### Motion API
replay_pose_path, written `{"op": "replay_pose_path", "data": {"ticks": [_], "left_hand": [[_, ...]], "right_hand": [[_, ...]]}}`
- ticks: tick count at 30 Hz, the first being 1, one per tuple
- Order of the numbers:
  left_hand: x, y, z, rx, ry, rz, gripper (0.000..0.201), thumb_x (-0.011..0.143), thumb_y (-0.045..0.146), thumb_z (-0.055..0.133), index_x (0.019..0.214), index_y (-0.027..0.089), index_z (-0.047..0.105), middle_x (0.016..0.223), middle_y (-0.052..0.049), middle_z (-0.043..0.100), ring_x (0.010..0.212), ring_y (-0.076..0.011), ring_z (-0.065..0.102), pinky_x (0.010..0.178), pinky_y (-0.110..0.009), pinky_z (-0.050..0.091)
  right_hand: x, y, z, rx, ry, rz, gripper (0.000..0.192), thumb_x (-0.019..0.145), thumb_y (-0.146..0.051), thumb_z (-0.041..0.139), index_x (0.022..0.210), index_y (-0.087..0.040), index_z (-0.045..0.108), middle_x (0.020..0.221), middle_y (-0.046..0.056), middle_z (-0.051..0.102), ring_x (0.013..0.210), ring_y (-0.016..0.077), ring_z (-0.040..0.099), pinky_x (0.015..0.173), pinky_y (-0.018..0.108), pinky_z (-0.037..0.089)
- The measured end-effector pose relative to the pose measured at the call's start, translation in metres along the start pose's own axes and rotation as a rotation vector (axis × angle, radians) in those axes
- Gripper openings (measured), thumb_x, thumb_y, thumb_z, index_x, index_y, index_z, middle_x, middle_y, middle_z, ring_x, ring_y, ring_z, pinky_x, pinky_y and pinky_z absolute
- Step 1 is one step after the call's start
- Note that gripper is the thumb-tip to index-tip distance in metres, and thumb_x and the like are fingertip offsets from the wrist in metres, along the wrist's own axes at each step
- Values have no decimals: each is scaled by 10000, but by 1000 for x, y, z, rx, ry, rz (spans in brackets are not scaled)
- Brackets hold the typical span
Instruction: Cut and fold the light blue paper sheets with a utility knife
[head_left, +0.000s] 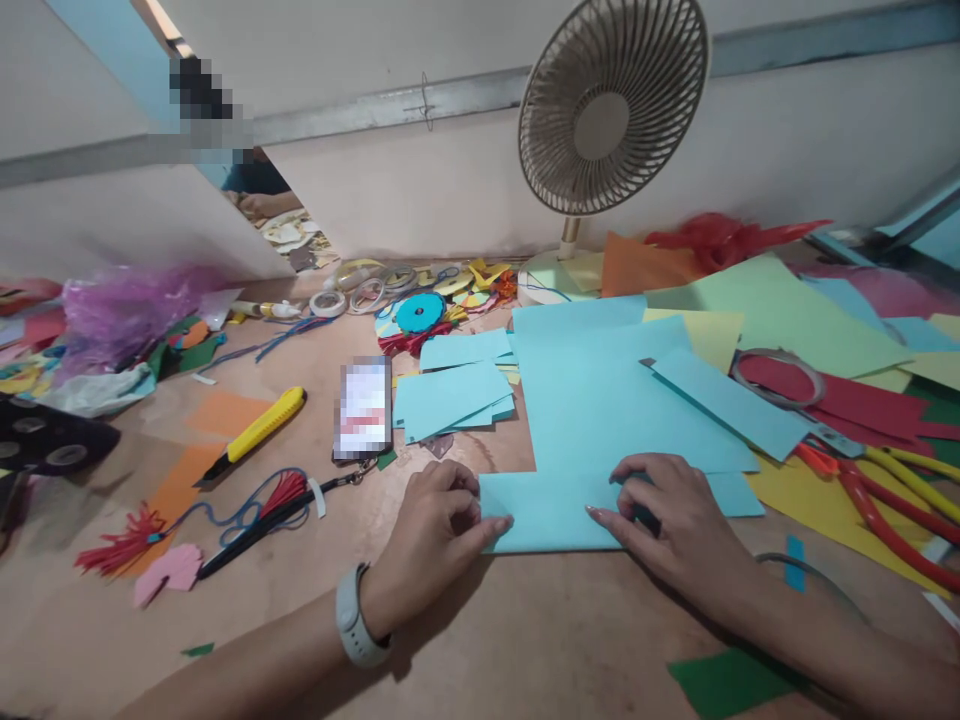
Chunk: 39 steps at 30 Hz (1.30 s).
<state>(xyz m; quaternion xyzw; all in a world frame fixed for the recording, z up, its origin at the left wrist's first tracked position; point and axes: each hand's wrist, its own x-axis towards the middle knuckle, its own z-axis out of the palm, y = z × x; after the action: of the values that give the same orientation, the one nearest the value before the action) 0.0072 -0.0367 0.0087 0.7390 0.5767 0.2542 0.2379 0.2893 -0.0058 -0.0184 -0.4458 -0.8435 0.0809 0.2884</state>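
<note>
A strip of light-blue paper (551, 525) with a straight, fold-like front edge lies flat before me. Its left end is pinched by my left hand (439, 525), thumb on top and fingers curled. On the right part of the same paper rests my right hand (671, 520), its fingers bent and its thumb pressing near the front edge. Behind the strip spreads a larger light-blue sheet (592, 390). Smaller cut light-blue pieces (457, 400) are stacked to its left, and another cut strip (727, 405) lies across its right side.
A yellow utility knife (259, 432), a phone (362, 408) and red tassels (124, 540) lie to the left. Red-handled scissors (862, 510) sit right, among coloured papers. A fan (604, 125) stands at the back near tape rolls (328, 304). Behind a gap, another person's arm (262, 205) shows.
</note>
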Motion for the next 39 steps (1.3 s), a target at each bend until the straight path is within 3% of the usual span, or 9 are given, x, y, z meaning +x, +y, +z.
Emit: {"op": "replay_pose_path", "data": {"ticks": [8,33,39], "left_hand": [[5,-3,2,-28,9,-19,362,853,332,752,579,167,582,842,-29,601,831,-195,555,760,-360,398],[9,-2,0,22,-48,-12,385,882,354,718,596,168,540,790,-17,560,794,-186,538,734,-346,381],[8,0,-2,68,-53,-35,338,885,400,708,689,182,540,805,-17,575,808,-201,537,747,-354,380]], "right_hand": [[2,-1,-2,-37,6,-40,268,950,-248,532,691,-206,479,933,79,618,896,241,560,734,376,370],[2,0,-1,-75,-1,-75,248,957,-238,524,717,-198,477,941,83,608,892,232,552,733,366,365],[3,-2,-2,-79,3,-72,262,953,-240,521,699,-202,473,937,81,619,895,231,561,742,365,370]]}}
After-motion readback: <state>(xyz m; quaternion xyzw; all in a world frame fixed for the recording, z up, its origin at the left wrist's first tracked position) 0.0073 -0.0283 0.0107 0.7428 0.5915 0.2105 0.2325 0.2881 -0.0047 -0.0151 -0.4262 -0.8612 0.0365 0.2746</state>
